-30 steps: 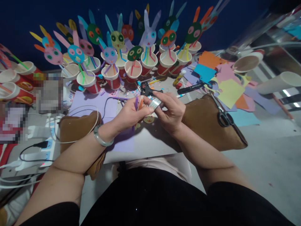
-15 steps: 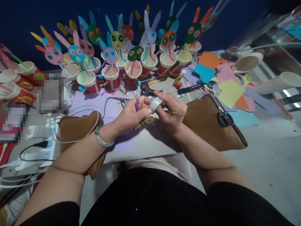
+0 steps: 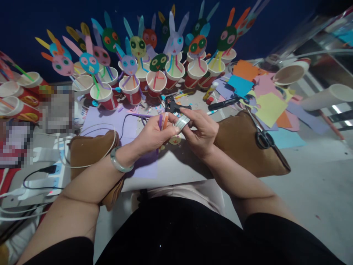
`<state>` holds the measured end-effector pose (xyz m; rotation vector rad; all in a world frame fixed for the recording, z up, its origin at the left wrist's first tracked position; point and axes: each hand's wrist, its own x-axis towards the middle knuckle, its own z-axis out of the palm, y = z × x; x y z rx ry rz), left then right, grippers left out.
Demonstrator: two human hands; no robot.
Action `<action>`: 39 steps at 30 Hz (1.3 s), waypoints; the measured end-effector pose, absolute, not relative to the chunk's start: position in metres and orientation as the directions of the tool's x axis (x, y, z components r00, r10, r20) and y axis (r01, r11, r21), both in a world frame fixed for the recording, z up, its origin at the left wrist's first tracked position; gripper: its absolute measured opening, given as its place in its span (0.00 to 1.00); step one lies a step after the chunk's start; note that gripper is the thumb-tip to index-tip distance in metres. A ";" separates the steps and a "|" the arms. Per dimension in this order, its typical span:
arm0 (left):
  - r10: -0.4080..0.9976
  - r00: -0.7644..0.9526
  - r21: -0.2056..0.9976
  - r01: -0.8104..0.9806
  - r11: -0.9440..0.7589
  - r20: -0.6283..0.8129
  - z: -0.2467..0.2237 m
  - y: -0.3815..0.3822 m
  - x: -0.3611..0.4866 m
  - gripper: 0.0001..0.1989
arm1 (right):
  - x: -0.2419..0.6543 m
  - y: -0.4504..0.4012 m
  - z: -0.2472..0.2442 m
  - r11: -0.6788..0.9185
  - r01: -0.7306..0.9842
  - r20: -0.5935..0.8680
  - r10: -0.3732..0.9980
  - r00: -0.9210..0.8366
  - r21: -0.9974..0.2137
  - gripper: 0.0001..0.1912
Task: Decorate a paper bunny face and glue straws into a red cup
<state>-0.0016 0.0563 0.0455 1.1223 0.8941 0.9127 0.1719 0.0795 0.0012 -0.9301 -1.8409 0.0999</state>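
Right hand (image 3: 202,130) clamps a tape roll (image 3: 181,123), which sits between both hands; left hand (image 3: 154,136) grips purple and orange straws (image 3: 165,123), thumb against roll. Black glue gun (image 3: 175,106) lies just beyond. Farther back: red paper cups (image 3: 134,95) bearing rabbit-eared figures (image 3: 175,42).

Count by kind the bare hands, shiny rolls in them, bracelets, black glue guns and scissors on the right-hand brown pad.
Hands: 2, left hand and right hand
Shiny roll: 1
Bracelet: 1
Black glue gun: 1
Scissors: 1 pair, on the brown pad
Total: 6
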 end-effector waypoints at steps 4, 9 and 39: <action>0.928 0.354 0.973 -0.146 0.176 -0.115 0.046 0.057 0.000 0.13 | 0.172 0.080 0.001 0.685 0.575 0.754 0.635 -0.170 -0.447 0.16; 0.941 0.323 0.972 -0.172 0.163 -0.100 0.045 0.055 0.002 0.13 | 0.173 0.080 0.003 0.701 0.567 0.770 0.614 -0.172 -0.433 0.17; 0.922 0.369 0.968 -0.165 0.186 -0.114 0.043 0.056 -0.002 0.15 | 0.173 0.078 0.007 0.710 0.537 0.765 0.620 -0.172 -0.455 0.15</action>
